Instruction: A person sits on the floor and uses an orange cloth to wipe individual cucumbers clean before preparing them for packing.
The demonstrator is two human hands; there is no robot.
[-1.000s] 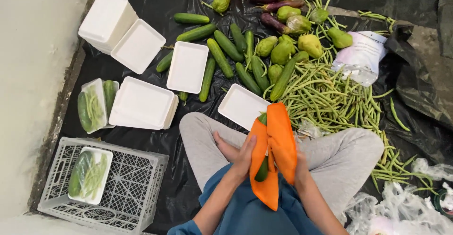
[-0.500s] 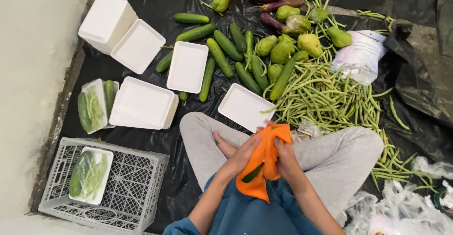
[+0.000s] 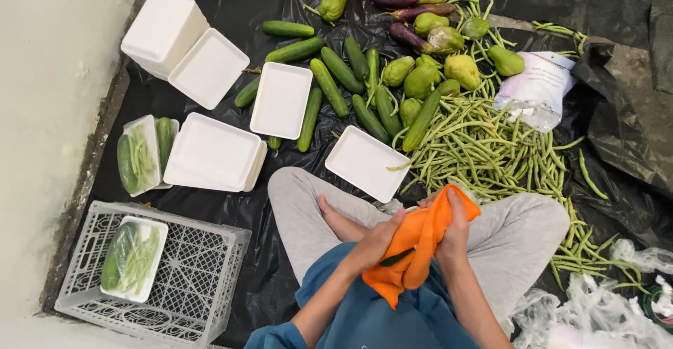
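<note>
Evidently both hands, left hand (image 3: pixel 375 240) and right hand (image 3: pixel 454 233), were clamped around the soft orange cloth (image 3: pixel 413 251), wrapping a cucumber (image 3: pixel 395 258). It looked firm, likely slick; best gripped mid-length

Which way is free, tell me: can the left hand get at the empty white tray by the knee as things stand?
Probably yes. The white tray lies bare on the black sheet just ahead of the crossed legs, nothing on it. But the left hand is busy now, its grip on the orange cloth wrapped round a cucumber, shared with the right hand.
</note>
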